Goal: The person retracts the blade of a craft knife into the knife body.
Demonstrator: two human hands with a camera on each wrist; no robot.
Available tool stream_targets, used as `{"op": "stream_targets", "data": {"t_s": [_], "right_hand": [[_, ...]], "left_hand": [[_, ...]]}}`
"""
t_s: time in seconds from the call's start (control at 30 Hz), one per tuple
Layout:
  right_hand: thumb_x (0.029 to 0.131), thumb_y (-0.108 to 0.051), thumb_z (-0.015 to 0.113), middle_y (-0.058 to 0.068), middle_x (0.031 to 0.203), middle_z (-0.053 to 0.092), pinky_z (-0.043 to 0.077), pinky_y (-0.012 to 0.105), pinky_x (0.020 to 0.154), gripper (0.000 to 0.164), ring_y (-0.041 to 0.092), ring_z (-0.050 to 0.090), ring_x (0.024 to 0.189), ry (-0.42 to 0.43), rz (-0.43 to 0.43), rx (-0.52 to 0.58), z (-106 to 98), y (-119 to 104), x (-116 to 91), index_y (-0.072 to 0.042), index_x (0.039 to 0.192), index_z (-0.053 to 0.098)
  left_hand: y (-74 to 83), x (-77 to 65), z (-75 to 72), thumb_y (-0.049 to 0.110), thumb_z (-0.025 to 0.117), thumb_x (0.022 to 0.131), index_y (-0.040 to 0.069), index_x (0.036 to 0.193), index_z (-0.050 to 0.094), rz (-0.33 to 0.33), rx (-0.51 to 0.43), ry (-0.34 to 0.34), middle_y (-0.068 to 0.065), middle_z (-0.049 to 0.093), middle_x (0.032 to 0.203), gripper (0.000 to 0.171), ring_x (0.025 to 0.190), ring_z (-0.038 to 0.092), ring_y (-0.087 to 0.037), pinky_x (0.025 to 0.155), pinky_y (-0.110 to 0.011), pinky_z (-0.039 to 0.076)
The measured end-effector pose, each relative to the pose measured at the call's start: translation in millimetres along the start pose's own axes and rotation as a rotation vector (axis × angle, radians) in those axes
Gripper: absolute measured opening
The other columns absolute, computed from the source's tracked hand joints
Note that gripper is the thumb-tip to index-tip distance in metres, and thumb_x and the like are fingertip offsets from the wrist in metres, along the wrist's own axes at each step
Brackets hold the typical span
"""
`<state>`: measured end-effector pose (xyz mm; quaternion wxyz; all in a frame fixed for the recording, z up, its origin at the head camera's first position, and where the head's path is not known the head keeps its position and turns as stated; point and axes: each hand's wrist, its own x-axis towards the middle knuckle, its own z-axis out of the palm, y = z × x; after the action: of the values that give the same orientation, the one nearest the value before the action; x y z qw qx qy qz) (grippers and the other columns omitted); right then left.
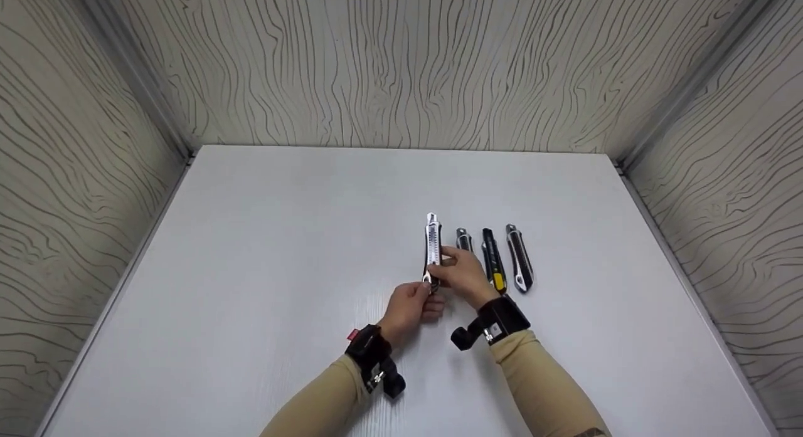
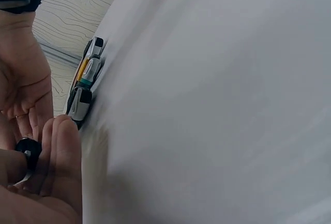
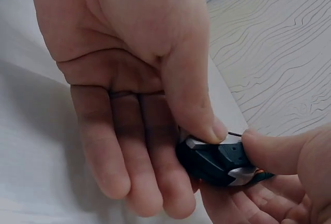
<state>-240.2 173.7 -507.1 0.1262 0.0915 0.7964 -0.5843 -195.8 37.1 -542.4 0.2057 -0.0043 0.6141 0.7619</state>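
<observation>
A silver and black utility knife (image 1: 433, 242) points away from me, its silver tip at the far end. My right hand (image 1: 464, 277) grips its body from the right, thumb on top and fingers beneath. At the near end my left hand (image 1: 408, 305) pinches the knife between thumb and index finger, and its other fingers extend loosely. In the right wrist view the left thumb presses the dark butt (image 3: 217, 162) of the knife, close to the right hand (image 3: 305, 167). The left wrist view shows only a small dark end (image 2: 30, 151) between the fingers.
Right of the hands, a silver utility knife (image 1: 463, 239) lies partly hidden behind the right hand. Beside it are a black one with a yellow part (image 1: 494, 261) and another silver and black one (image 1: 519, 258). Wood-patterned walls (image 1: 376, 67) enclose the white table (image 1: 263, 236).
</observation>
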Motion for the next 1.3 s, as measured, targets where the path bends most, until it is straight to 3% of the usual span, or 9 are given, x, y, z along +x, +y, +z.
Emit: {"op": "stream_targets", "data": {"t_s": [0.17,0.43,0.7,0.9,1.0,1.17,1.3], "right_hand": [[0.085,-0.008,0.072,0.019,0.107,0.071,0.055,0.026,0.067,0.056,0.016,0.068,0.078,0.021,0.023,-0.084,-1,-1,-1,-0.001,0.137,0.052],[0.087,-0.010,0.070,0.021,0.113,0.069,0.057,0.027,0.073,0.047,0.021,0.068,0.089,0.041,0.025,-0.164,0,3,0,0.003,0.130,0.056],[0.085,-0.017,0.072,0.019,0.109,0.070,0.056,0.028,0.070,0.047,0.022,0.067,0.086,0.081,0.004,-0.340,-1,8,4,0.002,0.127,0.059],[0.083,-0.021,0.074,0.015,0.105,0.071,0.054,0.036,0.080,0.048,0.024,0.066,0.089,0.119,-0.040,-0.476,1,9,3,0.001,0.125,0.062],[0.083,-0.023,0.074,0.013,0.098,0.071,0.052,0.035,0.075,0.046,0.024,0.064,0.085,0.131,-0.050,-0.519,2,9,3,0.000,0.121,0.065],[0.082,-0.024,0.075,0.009,0.086,0.069,0.046,0.028,0.063,0.036,0.021,0.060,0.075,0.142,-0.091,-0.584,2,10,4,-0.001,0.109,0.069],[0.081,-0.024,0.076,0.010,0.084,0.070,0.045,0.029,0.061,0.032,0.021,0.060,0.074,0.166,-0.134,-0.645,1,9,6,-0.001,0.102,0.071]], "left_hand": [[-1.0,-0.5,0.8,0.010,0.038,0.104,-0.017,0.111,0.058,-0.012,0.014,-0.005,-0.026,0.070,0.094,0.035,0.072,0.067,-0.015,0.071,-0.033,0.062],[-2.2,-3.3,-2.0,0.009,0.040,0.102,-0.015,0.104,0.060,-0.030,0.045,-0.024,-0.013,0.067,0.082,0.031,0.067,0.063,-0.013,0.061,-0.026,0.058],[3.1,-5.8,-14.3,0.012,0.042,0.102,-0.014,0.107,0.061,-0.026,0.083,0.006,-0.025,0.071,0.097,0.033,0.071,0.068,-0.014,0.066,-0.029,0.061],[6.7,-8.0,-22.5,0.015,0.043,0.103,-0.013,0.117,0.058,-0.015,0.095,0.015,-0.023,0.071,0.103,0.034,0.086,0.073,-0.027,0.074,-0.035,0.062],[6.7,-7.8,-24.8,0.016,0.043,0.103,-0.013,0.120,0.055,-0.012,0.092,0.014,-0.022,0.072,0.103,0.035,0.090,0.073,-0.031,0.076,-0.037,0.062],[6.3,-7.6,-27.4,0.015,0.043,0.103,-0.013,0.123,0.053,-0.008,0.073,0.013,-0.022,0.071,0.102,0.036,0.087,0.073,-0.028,0.076,-0.037,0.062],[7.8,-7.3,-29.4,0.014,0.044,0.103,-0.014,0.123,0.053,-0.014,0.061,0.019,-0.022,0.072,0.101,0.035,0.084,0.073,-0.022,0.076,-0.035,0.062]]}}
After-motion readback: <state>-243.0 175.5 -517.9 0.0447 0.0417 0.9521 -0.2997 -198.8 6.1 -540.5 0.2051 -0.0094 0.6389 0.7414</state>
